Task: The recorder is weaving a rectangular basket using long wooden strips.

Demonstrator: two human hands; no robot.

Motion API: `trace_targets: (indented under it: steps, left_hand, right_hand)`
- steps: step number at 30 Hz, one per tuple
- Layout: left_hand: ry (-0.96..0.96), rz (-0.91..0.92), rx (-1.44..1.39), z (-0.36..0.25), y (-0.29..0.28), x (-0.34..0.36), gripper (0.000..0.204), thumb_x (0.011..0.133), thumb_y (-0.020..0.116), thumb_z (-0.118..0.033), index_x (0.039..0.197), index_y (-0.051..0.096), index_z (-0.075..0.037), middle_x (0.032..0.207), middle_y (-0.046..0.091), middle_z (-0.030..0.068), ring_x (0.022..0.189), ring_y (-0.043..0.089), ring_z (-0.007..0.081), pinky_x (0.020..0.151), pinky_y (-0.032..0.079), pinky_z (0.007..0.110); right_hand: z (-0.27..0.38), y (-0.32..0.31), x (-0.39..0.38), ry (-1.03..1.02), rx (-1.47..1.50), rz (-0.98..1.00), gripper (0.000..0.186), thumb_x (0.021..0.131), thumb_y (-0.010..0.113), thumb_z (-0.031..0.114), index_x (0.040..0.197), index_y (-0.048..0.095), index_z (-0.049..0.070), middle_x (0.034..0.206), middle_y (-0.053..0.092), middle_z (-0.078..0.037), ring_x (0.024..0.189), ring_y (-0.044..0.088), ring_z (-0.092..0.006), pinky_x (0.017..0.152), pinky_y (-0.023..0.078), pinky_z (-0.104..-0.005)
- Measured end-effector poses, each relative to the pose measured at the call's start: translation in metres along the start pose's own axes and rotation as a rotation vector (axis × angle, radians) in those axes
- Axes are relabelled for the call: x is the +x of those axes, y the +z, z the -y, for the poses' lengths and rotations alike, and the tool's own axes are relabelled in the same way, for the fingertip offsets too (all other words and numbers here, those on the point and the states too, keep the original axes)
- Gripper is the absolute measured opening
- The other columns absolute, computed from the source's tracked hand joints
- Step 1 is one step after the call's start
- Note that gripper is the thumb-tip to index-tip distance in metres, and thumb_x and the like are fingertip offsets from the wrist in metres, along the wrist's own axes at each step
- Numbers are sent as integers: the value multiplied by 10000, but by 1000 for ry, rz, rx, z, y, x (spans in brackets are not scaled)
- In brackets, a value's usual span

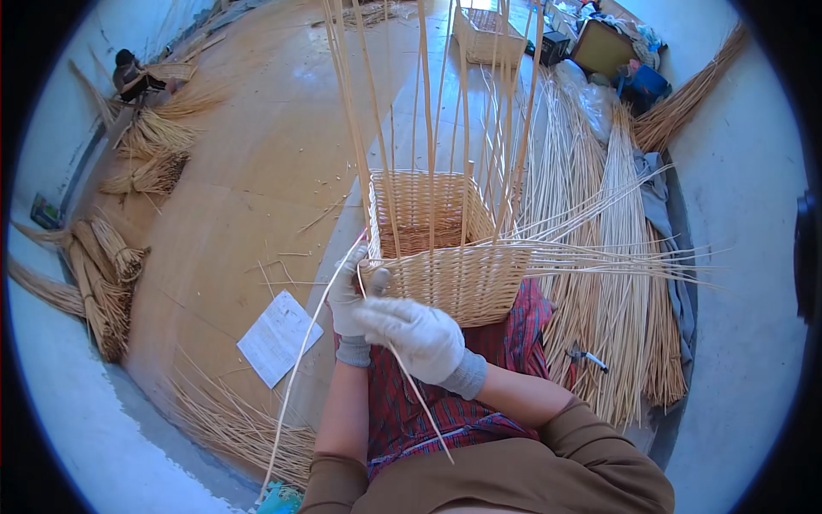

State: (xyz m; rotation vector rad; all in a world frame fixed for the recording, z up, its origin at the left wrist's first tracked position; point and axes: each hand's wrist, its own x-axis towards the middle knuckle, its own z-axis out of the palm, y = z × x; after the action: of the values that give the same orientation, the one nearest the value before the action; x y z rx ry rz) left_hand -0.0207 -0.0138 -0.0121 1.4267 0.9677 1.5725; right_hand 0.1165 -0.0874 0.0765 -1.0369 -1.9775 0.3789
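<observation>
A partly woven wicker basket [462, 287] with tall upright stakes rests upright on red checked cloth [531, 308] over my lap. At its front left corner, my gloved left hand [347, 300] has its fingers wrapped round the weaving. Just below that corner is my gloved right hand [407, 334], its fingers long and pressed together on a pale strand [419, 401] that runs down toward my lap. Its thumb is mostly hidden. Another pale strand [296, 368] trails from near my left hand to the lower left. Loose weavers stick out from the basket's right side.
Willow bundles [625, 325] lie along the right, with pruning shears [586, 360] on them; more bundles [107, 283] line the left wall. A paper sheet [278, 338] lies left of me. Behind are another basket [488, 38] and piled belongings [604, 47]. A small dark figure or object sits far left.
</observation>
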Motion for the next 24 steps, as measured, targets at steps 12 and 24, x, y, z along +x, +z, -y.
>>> trace_targets:
  steps: [12, 24]
  left_hand:
    - [-357, 17, -366, -23, -4, 18, 315, 988, 734, -98, 1281, 649, -18, 1218, 688, 76, 1087, 653, 162, 977, 532, 328]
    - [-48, 180, 465, -48, -5, 38, 286, 926, 626, 78, 1136, 783, -35, 1059, 670, 72, 1046, 609, 170, 930, 501, 306]
  right_hand:
    - [-49, -24, 42, 644, 431, -477, 286, 945, 766, 89, 1228, 738, 57, 928, 763, -56, 644, 671, -89, 578, 542, -240]
    - [-51, -81, -31, 406, 238, -254, 672, 916, 474, -132, 1528, 539, 136, 1475, 611, -147, 1280, 625, -175, 1025, 543, -366]
